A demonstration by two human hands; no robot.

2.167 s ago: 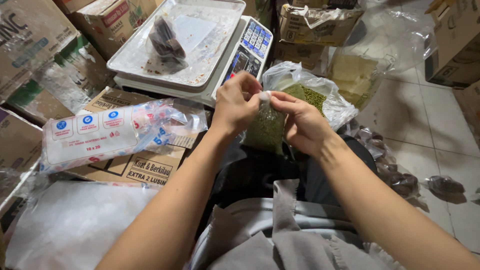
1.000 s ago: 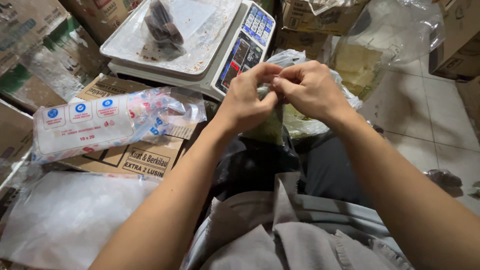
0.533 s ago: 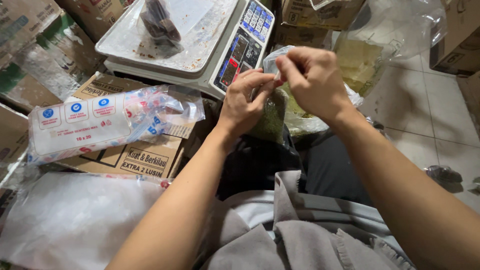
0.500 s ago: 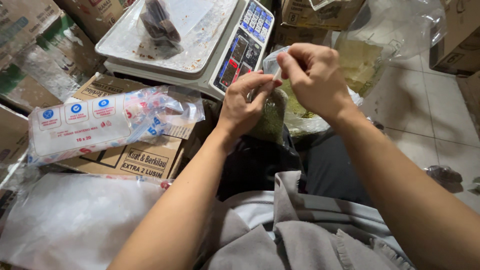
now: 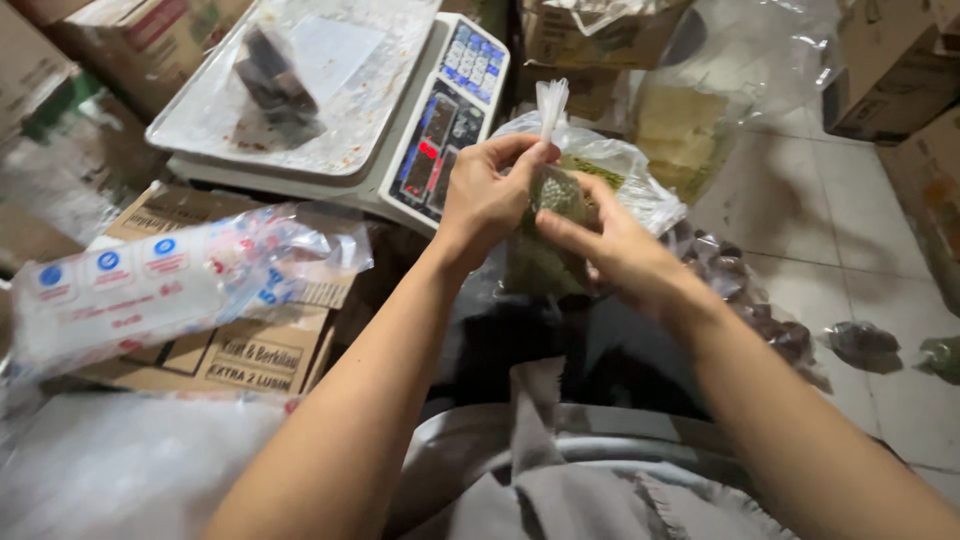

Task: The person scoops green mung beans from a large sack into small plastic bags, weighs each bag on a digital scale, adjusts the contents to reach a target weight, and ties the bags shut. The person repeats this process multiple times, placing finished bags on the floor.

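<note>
Small clear plastic bag of green granular contents (image 5: 556, 195): held upright above the lap, in front of the scale; its twisted neck (image 5: 551, 103) stands straight up.

Left hand (image 5: 487, 195): closed on the bag's neck, fingers and thumb pinching just below the twisted strip.

Right hand (image 5: 608, 240): closed against the bag's lower body from the right, thumb laid across it (the two hands nearly touch).

Larger clear plastic bag holding green material (image 5: 610, 170): directly behind the hands, on the floor.

White electronic weighing scale with a steel pan and keypad (image 5: 340, 110): upper left, a dark wrapped item (image 5: 272, 78) on the pan.

Clear pack with blue round marks (image 5: 150, 290): lying on a flat brown carton (image 5: 235, 350), left.

Several small filled bags (image 5: 745, 290): on the tiled floor, right.
</note>
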